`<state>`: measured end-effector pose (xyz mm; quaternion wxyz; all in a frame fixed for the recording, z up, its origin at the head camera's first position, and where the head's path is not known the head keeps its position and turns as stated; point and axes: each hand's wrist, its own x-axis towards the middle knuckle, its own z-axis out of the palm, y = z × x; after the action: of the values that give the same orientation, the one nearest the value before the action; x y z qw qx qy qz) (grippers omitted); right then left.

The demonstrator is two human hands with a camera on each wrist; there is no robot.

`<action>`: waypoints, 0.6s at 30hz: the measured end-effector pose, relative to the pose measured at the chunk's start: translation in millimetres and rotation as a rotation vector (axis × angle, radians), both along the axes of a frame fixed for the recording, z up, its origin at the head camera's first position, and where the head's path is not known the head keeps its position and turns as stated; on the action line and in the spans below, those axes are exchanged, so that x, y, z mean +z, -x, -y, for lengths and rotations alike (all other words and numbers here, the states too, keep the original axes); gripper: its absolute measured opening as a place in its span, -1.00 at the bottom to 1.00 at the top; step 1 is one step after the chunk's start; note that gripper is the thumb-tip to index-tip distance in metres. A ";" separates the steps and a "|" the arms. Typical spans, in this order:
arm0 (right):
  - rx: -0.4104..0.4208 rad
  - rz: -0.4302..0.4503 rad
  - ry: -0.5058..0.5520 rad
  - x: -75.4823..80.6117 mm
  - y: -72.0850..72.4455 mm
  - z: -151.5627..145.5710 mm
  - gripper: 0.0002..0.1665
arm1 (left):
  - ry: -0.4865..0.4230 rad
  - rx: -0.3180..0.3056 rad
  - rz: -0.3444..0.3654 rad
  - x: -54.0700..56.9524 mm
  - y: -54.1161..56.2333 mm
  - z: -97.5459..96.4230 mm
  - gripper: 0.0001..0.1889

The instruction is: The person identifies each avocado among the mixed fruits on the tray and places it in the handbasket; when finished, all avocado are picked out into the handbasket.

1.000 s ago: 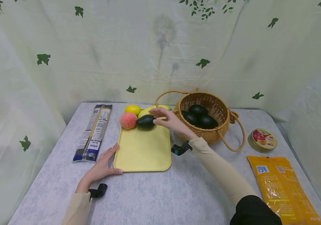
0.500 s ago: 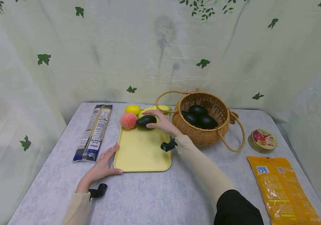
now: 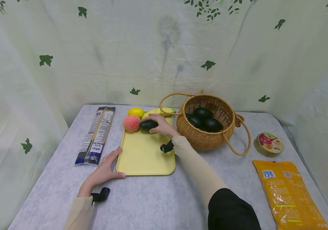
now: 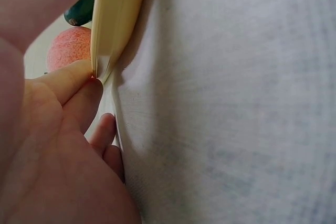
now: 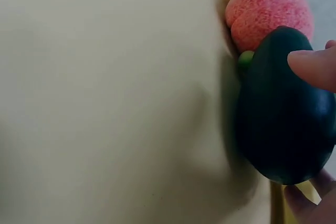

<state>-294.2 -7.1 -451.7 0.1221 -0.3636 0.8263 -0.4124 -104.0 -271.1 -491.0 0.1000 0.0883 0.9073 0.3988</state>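
Note:
My right hand [image 3: 161, 125] holds a dark green avocado [image 3: 146, 125] at the far end of the yellow tray [image 3: 146, 156]. In the right wrist view, fingertips lie on the avocado [image 5: 278, 114] from above and below. My left hand [image 3: 104, 171] touches the tray's near left corner, its fingers along the left side and the thumb at the front edge. The left wrist view has those fingers right against the tray rim [image 4: 113, 24]. A pink peach [image 3: 131, 123] lies just left of the avocado. Behind are a lemon [image 3: 136, 112] and bananas [image 3: 168, 110], partly hidden.
A wicker basket [image 3: 201, 140] with dark avocados [image 3: 202, 112] inside stands right of the tray, its handles folded outward. Left of the tray lies a long printed packet [image 3: 99, 137]. A round tin [image 3: 269, 144] and an orange bag [image 3: 290, 195] lie at the right.
My right hand has moved left from beside the basket onto the avocado, and its fingers have closed around it. The left hand has stayed at the tray's corner.

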 end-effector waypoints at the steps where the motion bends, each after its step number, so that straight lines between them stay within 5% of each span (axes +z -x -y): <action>1: -0.007 -0.004 -0.014 -0.9 0.3 0.9 -0.37 | 0.002 0.000 -0.001 -0.7 0.2 0.2 0.17; 18: -0.163 0.012 0.009 -0.8 -9.8 3.9 -0.45 | 0.000 -0.001 -0.015 -0.9 -0.5 0.2 0.17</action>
<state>-284.4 -11.0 -452.5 0.0915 -0.2930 0.8507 -0.4268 -103.5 -271.2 -491.9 0.0932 0.0917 0.9081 0.3979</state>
